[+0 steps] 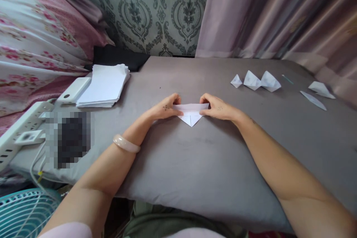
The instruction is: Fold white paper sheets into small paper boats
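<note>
A small white paper [190, 113], folded into a downward-pointing triangle, lies on the grey cloth surface [195, 163] in the middle. My left hand [165, 108] pinches its left corner with curled fingers. My right hand [216, 107] pinches its right corner the same way. A pale bangle [126, 143] sits on my left wrist.
A stack of white paper sheets [103, 85] lies at the back left, beside a white power bank [73, 90] and a power strip [21, 126]. Several folded paper pieces [256, 80] lie at the back right. A teal fan [25, 212] stands at bottom left. Curtains hang behind.
</note>
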Tool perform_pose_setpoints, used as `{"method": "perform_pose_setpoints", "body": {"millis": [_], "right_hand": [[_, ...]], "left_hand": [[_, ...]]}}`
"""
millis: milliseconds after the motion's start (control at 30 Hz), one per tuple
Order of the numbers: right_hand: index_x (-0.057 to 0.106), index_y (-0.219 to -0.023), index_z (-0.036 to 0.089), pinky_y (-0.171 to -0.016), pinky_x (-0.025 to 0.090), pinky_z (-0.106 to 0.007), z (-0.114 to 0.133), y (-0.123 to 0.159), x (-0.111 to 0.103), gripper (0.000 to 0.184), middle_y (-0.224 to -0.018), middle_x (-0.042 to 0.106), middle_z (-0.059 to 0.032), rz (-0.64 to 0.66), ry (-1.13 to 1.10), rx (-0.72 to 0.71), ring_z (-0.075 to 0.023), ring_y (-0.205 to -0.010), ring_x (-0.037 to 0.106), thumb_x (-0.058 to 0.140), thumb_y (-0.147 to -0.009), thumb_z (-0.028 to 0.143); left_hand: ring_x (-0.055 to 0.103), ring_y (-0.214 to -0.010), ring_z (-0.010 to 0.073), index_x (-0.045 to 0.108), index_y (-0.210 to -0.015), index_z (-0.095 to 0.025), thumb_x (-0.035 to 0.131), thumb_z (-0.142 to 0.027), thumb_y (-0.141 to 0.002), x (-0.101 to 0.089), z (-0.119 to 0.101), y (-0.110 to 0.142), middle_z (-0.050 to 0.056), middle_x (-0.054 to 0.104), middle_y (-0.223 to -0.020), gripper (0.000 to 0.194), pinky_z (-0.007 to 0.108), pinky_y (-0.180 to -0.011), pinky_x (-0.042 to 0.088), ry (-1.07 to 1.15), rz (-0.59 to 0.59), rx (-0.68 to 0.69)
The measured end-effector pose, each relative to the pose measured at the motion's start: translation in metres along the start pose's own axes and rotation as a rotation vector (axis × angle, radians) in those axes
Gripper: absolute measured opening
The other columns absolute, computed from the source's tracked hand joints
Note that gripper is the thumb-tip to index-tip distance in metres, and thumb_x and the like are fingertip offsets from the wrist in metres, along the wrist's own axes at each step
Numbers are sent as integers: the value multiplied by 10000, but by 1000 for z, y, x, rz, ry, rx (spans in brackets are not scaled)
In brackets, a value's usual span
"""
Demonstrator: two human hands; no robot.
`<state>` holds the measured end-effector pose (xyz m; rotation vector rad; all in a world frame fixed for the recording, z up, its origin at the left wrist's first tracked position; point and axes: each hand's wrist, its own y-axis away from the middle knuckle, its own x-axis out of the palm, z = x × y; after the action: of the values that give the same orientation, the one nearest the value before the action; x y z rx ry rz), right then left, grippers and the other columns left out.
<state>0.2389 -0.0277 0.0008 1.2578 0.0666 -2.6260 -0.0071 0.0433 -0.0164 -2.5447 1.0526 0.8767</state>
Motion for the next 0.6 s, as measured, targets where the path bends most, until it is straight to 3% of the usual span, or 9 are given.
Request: {"method": "perform_pose_setpoints", "body": {"millis": [67,133,233,400,600], "right_hand": [[553,-1017,196,-702,474,-314,-1,-1,1,344,-920,645,-39,32,-121,-3,-185,-802,589,659,-693,245],[580,-1056,175,-685,476,-297,-2,-1,0,372,-893,667,-45,76,-190,-2,-176,-773,605,651,-696,232],[660,-1049,182,-737,483,-294,1,1,-3,324,-963,709,-57,141,-134,-8,-191,-842,637,619,-732,236],[731,-957,206,-819,473,-305,12,9,-11,256,-1053,713,-50,154,4,-100,-216,-936,640,572,-758,231],[720,-917,186,-676,467,-282,20,20,-22,242,-870,722,-22,146,-93,-33,-199,-788,635,588,-762,316]], "left_hand": [[485,-655,113,517,-1119,-157,725,-319,-682,-1,-1,1,-17,556,-783,510,241,-592,381,87,43,-33],[470,-605,101,562,-1140,-153,701,-326,-701,-4,-4,2,-27,548,-737,492,227,-547,345,79,107,-61],[463,-590,101,680,-930,-146,663,-340,-726,-6,-7,4,-17,549,-685,282,228,-533,321,-6,161,-53],[512,-639,111,666,-827,-148,673,-336,-721,-6,-11,12,6,607,-739,216,225,-551,358,111,118,-55],[472,-593,92,616,-856,-136,661,-360,-775,-6,-26,21,-13,546,-670,242,210,-515,335,248,19,16]]}}
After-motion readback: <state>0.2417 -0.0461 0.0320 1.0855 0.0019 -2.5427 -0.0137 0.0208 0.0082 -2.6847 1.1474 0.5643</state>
